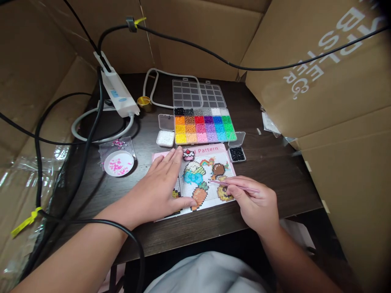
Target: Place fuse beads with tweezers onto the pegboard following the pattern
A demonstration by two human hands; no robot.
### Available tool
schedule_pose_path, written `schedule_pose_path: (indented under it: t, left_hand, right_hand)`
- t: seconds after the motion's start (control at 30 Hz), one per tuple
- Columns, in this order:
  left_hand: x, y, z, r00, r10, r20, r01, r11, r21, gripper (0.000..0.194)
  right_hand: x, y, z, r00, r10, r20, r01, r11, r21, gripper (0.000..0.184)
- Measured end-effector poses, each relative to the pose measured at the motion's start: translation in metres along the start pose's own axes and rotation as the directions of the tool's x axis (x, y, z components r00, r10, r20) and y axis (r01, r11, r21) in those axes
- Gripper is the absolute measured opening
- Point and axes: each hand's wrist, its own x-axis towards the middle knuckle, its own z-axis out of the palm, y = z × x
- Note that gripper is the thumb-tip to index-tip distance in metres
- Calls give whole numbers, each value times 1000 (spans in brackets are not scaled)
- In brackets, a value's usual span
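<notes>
The left hand (163,185) lies palm down on the sheet (213,197), its fingers extended and its thumb spread wide, gripping nothing. The right hand (258,205) pinches a slim pink tool (251,189) between thumb and fingers, the tip over the sheet's middle; whether the tip holds a bead is too small to tell. The sheet lies slightly askew near the table's (253,167) front edge, under both hands. It bears colourful grid designs, among them a cupcake (188,155) beside the left fingertips and an orange carrot shape (200,196) near the left thumb. Just beyond the sheet sits the bead box (201,143), 4 rows by 6 columns of sorted colours, its clear lid (198,93) folded back. 2 small open cases flank it: the white beads (165,138) left, the black beads (236,153) right. Farther left, a dish (121,173) of pink and white beads rests partly over a grey mat (130,144). Behind these stand a gold cup (144,102) and a power strip (119,95), with cardboard (195,53) walls around.
</notes>
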Motion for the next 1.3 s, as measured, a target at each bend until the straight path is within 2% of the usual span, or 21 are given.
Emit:
schedule_pose_path:
  t: [0.27,0.43,0.77,0.9,0.97,1.03,1.17,1.3]
  left_hand:
    - [-1,-1,1,1000,12,-6,-12,1000,0,129]
    - [0,2,-2,999,-20,26,20,1000,-3,130]
    - [-1,2,-1,1000,-2,15,3,1000,-18,129]
    - [-1,2,-1,1000,0,10,0,1000,-19,128]
    - [0,1,0,1000,-7,12,7,1000,-17,128]
    - [0,0,1,1000,-12,6,12,1000,-22,128]
    - [0,-2,1,1000,4,-22,-5,999,-35,127]
    - [0,0,0,1000,-21,8,21,999,-46,128]
  right_hand:
    - [-1,4,0,1000,19,4,-19,1000,13,17]
    - [-1,5,0,1000,3,4,-3,1000,3,18]
    - [1,2,0,1000,-30,3,30,999,-14,15]
    - [-2,3,0,1000,6,-7,-5,1000,23,14]
    - [0,6,-3,997,48,-60,-44,997,68,12]
    - [7,9,-8,981,99,-169,-78,988,131,10]
    - [29,16,-19,884,127,-450,-37,978,204,10]
    - [43,24,-22,862,195,-468,-102,971,217,15]
